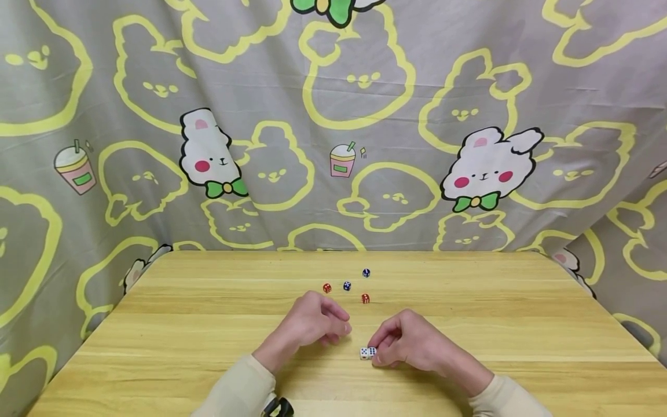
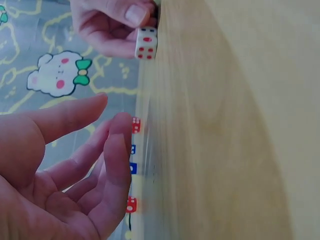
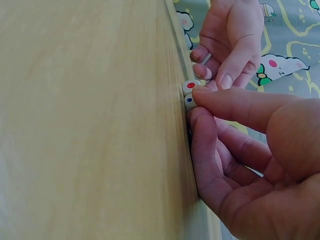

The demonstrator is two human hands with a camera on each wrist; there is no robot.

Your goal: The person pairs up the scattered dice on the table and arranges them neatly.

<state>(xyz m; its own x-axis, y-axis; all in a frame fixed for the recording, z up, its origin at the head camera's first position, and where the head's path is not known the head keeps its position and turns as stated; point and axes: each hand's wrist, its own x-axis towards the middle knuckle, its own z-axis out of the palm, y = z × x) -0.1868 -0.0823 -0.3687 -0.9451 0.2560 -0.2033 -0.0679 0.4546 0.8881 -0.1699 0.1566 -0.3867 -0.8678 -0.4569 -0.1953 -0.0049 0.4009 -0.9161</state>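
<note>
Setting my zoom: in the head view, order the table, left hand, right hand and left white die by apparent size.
1. Table
2. Left hand and right hand: too alike to rank
3. Left white die

Gripped white die (image 1: pixel 372 351): right hand (image 1: pixel 414 341) is covering part.
Blue dice (image 2: pixel 133 168) beyond grip: left hand (image 1: pixel 315 320) is part-hiding them, left wrist view.
Sleeves (image 1: pixel 237 387) behind grip: running off-frame.
</note>
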